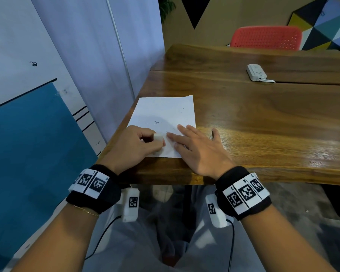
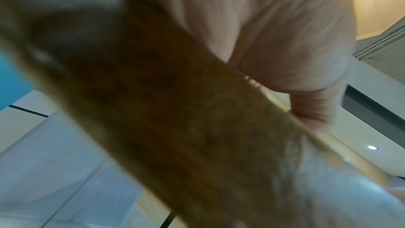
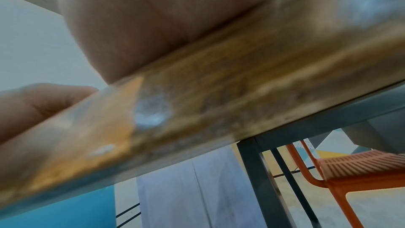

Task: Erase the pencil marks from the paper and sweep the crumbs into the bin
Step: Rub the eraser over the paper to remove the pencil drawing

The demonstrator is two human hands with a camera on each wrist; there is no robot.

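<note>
While the left hand [image 1: 133, 144] pinches a small white block eraser [image 1: 158, 137] at the near edge of the white paper sheet [image 1: 165, 112], the right hand [image 1: 196, 148] lies flat, fingers straight, pressing the sheet's near right corner. Dark crumbs [image 1: 155, 122] scatter across the sheet: erasing seems mostly done, sweeping not started. No bin visible.

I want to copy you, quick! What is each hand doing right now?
Left hand: fingers curled round a white eraser, rubbing the paper.
Right hand: open, fingers flat, pressing the paper down on the table.
</note>
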